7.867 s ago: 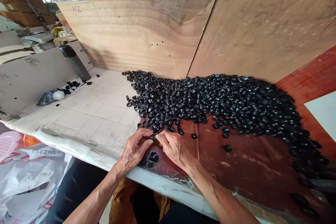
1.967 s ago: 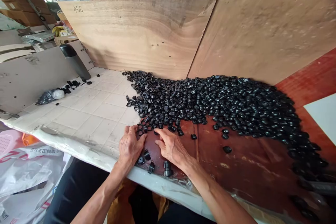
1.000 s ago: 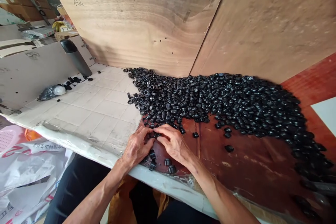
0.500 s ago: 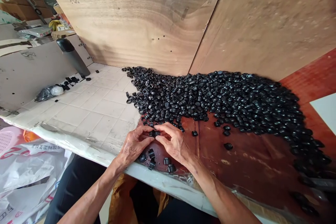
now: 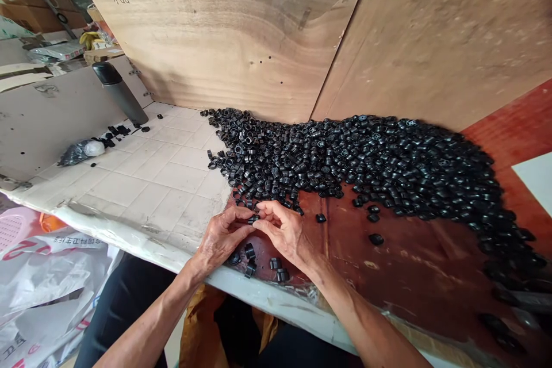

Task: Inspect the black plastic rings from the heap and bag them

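Between the fingertips of both hands is a small black plastic ring-like part point(image 5: 253, 219). My left hand point(image 5: 222, 236) pinches it from the left with thumb and forefinger. My right hand point(image 5: 284, 230) closes on it from the right, and its fingers partly cover it. Whether it is one piece or two fitted together I cannot tell. Several loose black parts point(image 5: 250, 259) lie on the red-brown board just below the hands, near the table's front edge. Beyond the fingertips spreads a large heap of like black parts point(image 5: 366, 155).
A dark grey bottle point(image 5: 123, 95) leans at the back left, with a plastic bag point(image 5: 77, 152) and black bits near it. Upright wooden boards point(image 5: 233, 40) close off the back. The whitish table edge point(image 5: 164, 261) runs in front; white plastic sacks point(image 5: 47, 293) stand at lower left.
The fingers of my right hand have shifted slightly around the small black part. Both hands stay in nearly the same place; the heap looks unchanged.
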{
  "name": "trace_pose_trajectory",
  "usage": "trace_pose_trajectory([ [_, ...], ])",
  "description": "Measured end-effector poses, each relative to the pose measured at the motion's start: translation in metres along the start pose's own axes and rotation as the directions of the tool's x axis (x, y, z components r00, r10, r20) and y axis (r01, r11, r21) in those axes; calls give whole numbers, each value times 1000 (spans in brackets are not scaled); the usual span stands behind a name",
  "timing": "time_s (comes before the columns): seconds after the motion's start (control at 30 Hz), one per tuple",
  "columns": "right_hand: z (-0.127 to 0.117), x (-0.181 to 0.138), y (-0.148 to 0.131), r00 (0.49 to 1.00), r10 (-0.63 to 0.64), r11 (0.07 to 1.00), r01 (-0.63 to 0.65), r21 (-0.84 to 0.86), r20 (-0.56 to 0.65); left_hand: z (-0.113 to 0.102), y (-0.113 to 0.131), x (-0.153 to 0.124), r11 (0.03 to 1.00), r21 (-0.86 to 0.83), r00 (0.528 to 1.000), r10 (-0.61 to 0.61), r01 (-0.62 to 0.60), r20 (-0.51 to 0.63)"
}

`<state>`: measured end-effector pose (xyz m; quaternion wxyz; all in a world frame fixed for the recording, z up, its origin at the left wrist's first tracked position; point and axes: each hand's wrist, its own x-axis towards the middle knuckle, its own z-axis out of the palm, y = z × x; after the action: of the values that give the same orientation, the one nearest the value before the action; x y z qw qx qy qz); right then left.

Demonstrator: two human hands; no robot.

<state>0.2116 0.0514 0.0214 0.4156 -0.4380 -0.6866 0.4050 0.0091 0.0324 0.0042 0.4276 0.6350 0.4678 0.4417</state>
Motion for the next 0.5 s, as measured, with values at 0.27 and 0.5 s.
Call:
trace_pose_trajectory([
  [0.27,-3,-4,-1,994,-95,988,102,-114,62,1,0,-1,999,-28,999,31,-31,-11],
  [0.5,-4,-2,2,995,-32,967,55,-248,96,-1,5,-1,997,22,997,68,-69,43],
])
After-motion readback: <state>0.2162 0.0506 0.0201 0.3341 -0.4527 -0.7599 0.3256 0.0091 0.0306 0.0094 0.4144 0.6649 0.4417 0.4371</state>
